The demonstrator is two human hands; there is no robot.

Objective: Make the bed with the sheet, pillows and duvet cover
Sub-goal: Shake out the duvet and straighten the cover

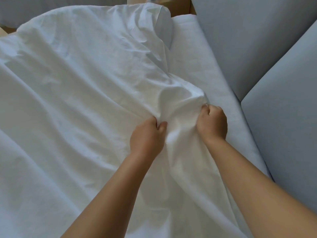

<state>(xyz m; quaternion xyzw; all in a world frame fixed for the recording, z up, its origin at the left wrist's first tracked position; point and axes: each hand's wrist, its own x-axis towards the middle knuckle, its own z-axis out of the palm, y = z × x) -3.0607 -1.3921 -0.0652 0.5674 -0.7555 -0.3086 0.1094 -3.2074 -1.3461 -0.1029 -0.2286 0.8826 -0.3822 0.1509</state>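
I'd say this is somewhere in the middle of the job. The sheet (193, 54) seems to be on already. A smooth, flat strip of it shows right of centre, running up beside the grey padded panels (257, 40) that fill the right side of the frame. On top of it lies a big rumpled white cloth, which I'm guessing is the duvet cover (77, 74). It takes up the whole left and middle of the picture, full of long creases, with its far end humped up near the top centre.

Both hands are on it, just right of centre. The left hand (147, 134) has its fingers and thumb curled in, pinching a fold of the cloth. The right hand (211, 123) is balled into a fist around another bunch just beside it, with a ridge of fabric pulled up between the two. From there the cloth hangs down toward the bottom of the frame between the forearms.

What's left, as far as I can judge: the cover needs pulling flat and squaring up, since nothing about it is neat yet. I can't make out any pillow in place. There's a pale shape (25, 9) in the upper left corner, but it's too blurry to call. A bit of wood (178, 6) peeks in at the top edge.
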